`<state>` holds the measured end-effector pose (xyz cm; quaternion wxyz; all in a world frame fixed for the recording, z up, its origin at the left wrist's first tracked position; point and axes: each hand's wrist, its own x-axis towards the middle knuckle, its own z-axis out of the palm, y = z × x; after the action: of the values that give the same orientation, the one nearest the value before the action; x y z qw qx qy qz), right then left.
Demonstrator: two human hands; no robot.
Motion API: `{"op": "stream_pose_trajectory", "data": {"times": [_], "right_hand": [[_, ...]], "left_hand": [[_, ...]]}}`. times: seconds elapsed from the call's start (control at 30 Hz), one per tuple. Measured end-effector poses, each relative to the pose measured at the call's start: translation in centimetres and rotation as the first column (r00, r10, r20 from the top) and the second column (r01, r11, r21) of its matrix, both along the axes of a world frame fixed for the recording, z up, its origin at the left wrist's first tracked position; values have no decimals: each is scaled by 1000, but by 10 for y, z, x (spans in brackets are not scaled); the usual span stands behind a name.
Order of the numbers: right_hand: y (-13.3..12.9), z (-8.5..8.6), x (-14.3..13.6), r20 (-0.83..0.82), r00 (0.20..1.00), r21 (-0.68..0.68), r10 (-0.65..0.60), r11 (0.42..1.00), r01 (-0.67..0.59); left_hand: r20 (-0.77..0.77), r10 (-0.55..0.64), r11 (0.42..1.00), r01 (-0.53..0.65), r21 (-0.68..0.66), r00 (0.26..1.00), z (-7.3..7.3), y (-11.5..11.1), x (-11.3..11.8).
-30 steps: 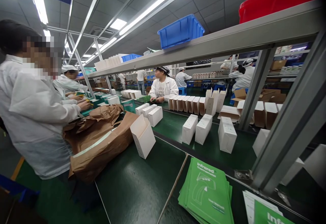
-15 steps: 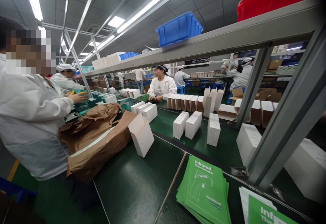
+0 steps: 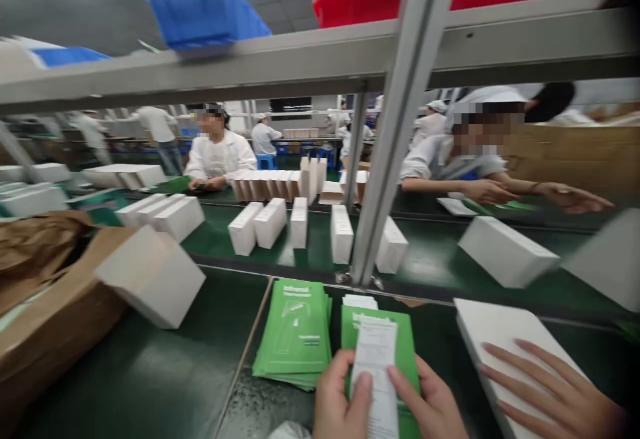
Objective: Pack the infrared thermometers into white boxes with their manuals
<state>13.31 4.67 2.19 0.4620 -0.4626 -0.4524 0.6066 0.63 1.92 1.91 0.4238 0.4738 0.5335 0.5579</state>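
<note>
At the bottom centre, my left hand pinches a narrow printed white leaflet between thumb and fingers. The leaflet lies against the front of a green infrared thermometer manual. My right hand grips the manual from its right side, with a finger pressed on the leaflet's edge. Just left of my hands is a stack of green manuals. Behind the held manual, the white edge of some papers shows.
A co-worker's hand lies spread on a white box to my right. A metal post rises beyond my hands. White boxes stand along the green conveyor. Brown wrapping paper and a tilted white box are left.
The view has swung to the right. Both my hands, the held leaflet and manual, and a co-worker's hand on a white box have come into view.
</note>
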Motion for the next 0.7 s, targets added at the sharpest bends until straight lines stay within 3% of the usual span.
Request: {"op": "stream_pose_trajectory", "data": {"times": [0.1, 0.2, 0.43, 0.6, 0.7], "right_hand": [[-2, 11, -5, -150, 986, -34, -69, 997, 64], [-1, 10, -4, -164, 986, 8, -4, 1000, 5], [1, 9, 2, -254, 966, 76, 40, 997, -21], [1, 6, 7, -201, 979, 90, 24, 996, -6], [-5, -2, 10, -21, 998, 20, -61, 998, 61]], "left_hand": [[110, -31, 996, 41, -84, 993, 8, 1, 2], [188, -18, 983, 51, -177, 982, 12, -1, 5], [459, 88, 982, 1, -190, 884, 19, 2, 11], [525, -14, 964, 152, -220, 851, 12, 2, 12], [619, -86, 954, 243, -174, 781, 4, -4, 12]]}}
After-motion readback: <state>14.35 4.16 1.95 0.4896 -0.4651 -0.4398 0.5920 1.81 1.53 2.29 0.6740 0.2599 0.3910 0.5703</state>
